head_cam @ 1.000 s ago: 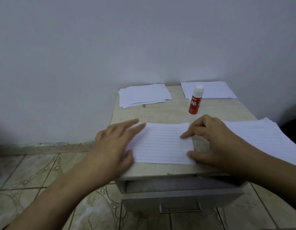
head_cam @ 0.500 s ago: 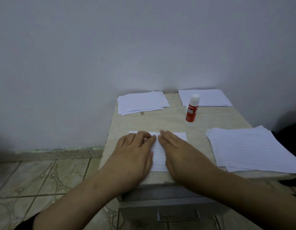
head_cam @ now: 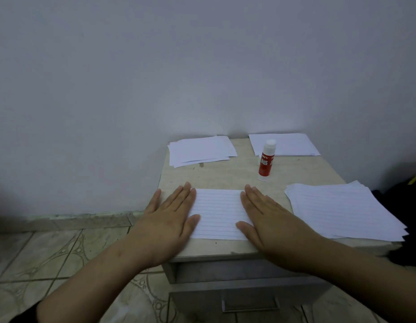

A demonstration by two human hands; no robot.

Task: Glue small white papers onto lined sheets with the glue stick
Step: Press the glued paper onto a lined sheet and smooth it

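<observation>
A lined sheet [head_cam: 218,213] lies flat near the front of the small table [head_cam: 228,176]. My left hand [head_cam: 171,217] presses flat on its left edge with straight fingers. My right hand [head_cam: 270,220] presses flat on its right edge the same way. A red glue stick [head_cam: 266,160] with a white cap stands upright behind the sheet, apart from both hands. A stack of small white papers [head_cam: 201,151] lies at the back left. A stack of lined sheets [head_cam: 344,209] lies at the right.
Another pile of white sheets [head_cam: 287,143] lies at the back right, behind the glue stick. The table stands against a plain wall and has a drawer [head_cam: 249,297] slightly open below. Patterned floor tiles [head_cam: 50,255] spread to the left. Something dark [head_cam: 405,206] sits at the far right.
Both hands have slid apart from the middle of the lined sheet to its left and right edges, uncovering its centre. The view has shifted slightly.
</observation>
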